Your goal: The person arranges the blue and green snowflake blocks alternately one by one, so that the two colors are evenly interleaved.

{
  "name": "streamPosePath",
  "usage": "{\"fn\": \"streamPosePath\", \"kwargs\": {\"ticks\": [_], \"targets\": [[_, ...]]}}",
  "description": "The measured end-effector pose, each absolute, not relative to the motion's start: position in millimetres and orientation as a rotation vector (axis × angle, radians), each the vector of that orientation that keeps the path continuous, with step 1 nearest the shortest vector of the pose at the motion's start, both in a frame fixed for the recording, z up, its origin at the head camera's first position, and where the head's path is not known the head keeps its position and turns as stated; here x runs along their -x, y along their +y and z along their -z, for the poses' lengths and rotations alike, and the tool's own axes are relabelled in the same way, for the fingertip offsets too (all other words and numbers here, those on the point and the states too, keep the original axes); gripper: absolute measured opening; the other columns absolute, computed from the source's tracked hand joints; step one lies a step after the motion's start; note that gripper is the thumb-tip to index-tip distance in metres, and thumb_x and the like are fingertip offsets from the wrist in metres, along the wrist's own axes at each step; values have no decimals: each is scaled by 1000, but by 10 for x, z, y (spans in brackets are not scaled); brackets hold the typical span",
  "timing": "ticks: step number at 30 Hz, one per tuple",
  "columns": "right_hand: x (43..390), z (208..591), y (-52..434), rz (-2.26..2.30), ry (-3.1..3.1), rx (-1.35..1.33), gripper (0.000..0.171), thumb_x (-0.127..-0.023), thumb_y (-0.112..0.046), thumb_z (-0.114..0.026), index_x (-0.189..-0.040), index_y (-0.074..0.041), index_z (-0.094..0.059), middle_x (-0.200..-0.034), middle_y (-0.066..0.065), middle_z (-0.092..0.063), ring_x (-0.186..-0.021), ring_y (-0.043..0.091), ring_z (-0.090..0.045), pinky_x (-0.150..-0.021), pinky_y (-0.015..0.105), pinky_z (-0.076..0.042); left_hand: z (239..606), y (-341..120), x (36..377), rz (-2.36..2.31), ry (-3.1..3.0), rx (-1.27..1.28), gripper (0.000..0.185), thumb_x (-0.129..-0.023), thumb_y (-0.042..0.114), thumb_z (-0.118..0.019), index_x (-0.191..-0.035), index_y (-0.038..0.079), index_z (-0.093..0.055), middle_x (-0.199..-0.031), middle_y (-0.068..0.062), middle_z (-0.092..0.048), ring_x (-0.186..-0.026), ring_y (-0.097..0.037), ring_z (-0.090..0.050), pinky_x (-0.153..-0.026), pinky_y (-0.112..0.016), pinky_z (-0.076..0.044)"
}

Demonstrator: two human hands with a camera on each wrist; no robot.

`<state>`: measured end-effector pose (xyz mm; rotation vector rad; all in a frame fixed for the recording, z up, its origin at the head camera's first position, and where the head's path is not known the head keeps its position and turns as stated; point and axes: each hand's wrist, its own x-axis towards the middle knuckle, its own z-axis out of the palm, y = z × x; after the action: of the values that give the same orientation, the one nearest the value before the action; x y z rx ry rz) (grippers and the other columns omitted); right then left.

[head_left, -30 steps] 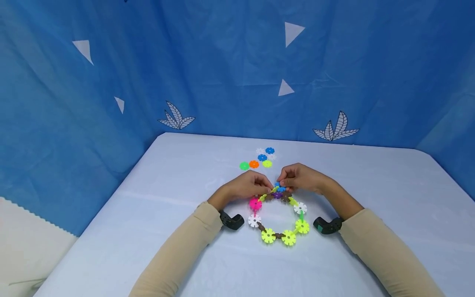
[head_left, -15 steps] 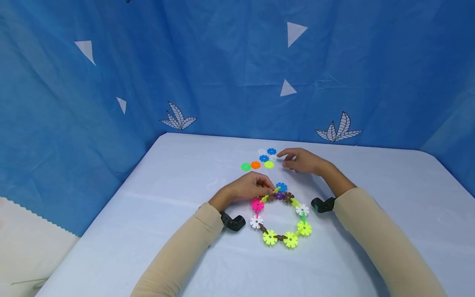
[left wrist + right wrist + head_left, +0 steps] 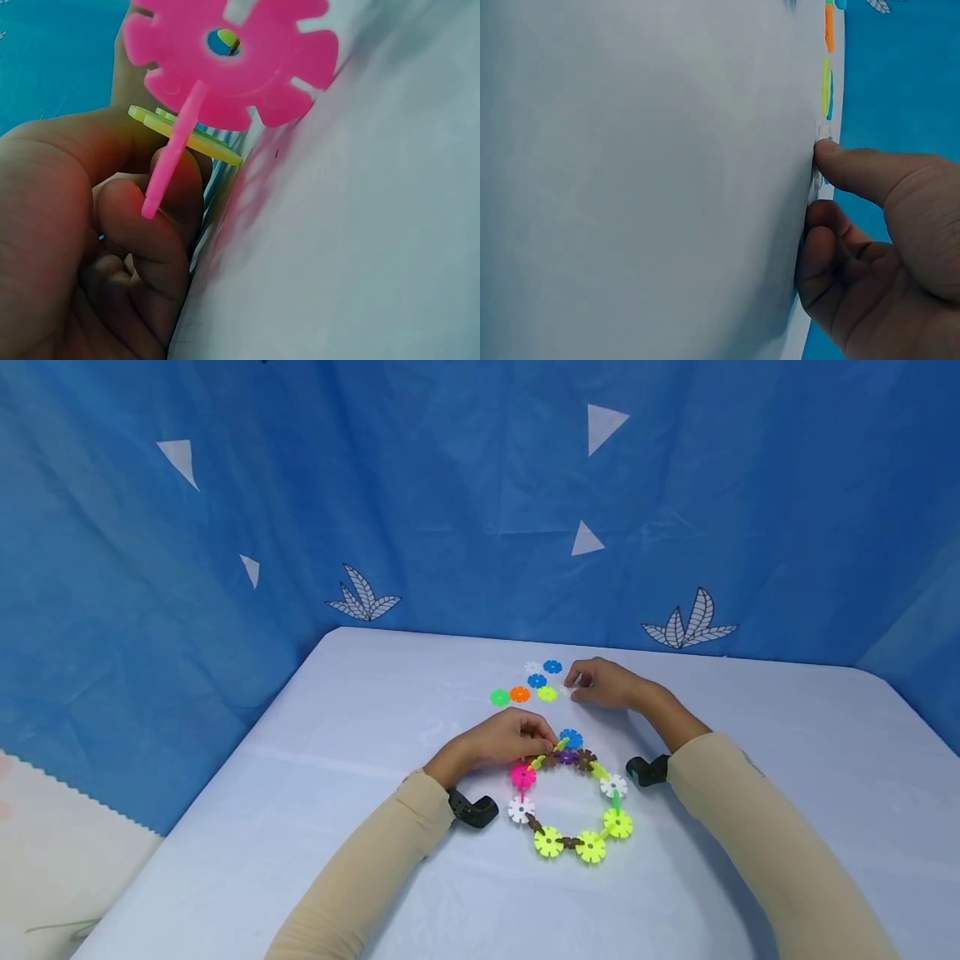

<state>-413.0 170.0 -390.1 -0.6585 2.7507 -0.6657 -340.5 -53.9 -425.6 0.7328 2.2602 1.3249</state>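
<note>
Slotted plastic snowflake discs are joined into a ring on the table, among them a pink disc (image 3: 523, 775), a purple disc (image 3: 567, 757) and a lime disc (image 3: 591, 847). A blue disc (image 3: 572, 739) stands at the ring's far side, joined to a thin yellow disc (image 3: 562, 744). My left hand (image 3: 510, 735) pinches that yellow disc; in the left wrist view the pink disc (image 3: 292, 45) hangs close before the curled fingers. Farther back, my right hand (image 3: 609, 683) holds a loose white disc (image 3: 566, 692) at its edge, thumb on it, the forefinger mostly hidden in the right wrist view.
Loose discs lie flat behind the ring: a green disc (image 3: 500, 697), an orange disc (image 3: 520, 694), a lime one, two blue ones and another white disc (image 3: 532, 667). A blue curtain (image 3: 480, 502) hangs behind the white table (image 3: 375, 693).
My right hand has let go of the blue disc at the ring, moved back to the loose discs and drawn a white disc toward the right. The left hand keeps its grip.
</note>
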Motion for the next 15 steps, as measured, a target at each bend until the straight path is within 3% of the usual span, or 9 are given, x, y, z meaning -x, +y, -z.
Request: {"fn": "streamPosePath", "kwargs": {"ticks": [7, 15], "targets": [[4082, 3911, 1737, 706, 2749, 655, 30, -86, -17, -63, -115, -15, -58, -99, 9, -57, -87, 22, -49, -76, 33, -45, 4219, -550, 3378, -1330, 2255, -747, 13, -87, 30, -61, -93, 21, -69, -89, 5, -67, -76, -10, -53, -70, -25, -45], [3977, 3921, 1854, 903, 2687, 628, 13, -85, -14, -63, -97, -13, -57, -91, 6, -58, -86, 21, -49, -74, 31, -43, 4191, -553, 3370, -1304, 2270, -757, 11, -84, 34, -64, -89, 26, -68, -85, 6, -67, -72, -9, -51, -68, -26, -44]]}}
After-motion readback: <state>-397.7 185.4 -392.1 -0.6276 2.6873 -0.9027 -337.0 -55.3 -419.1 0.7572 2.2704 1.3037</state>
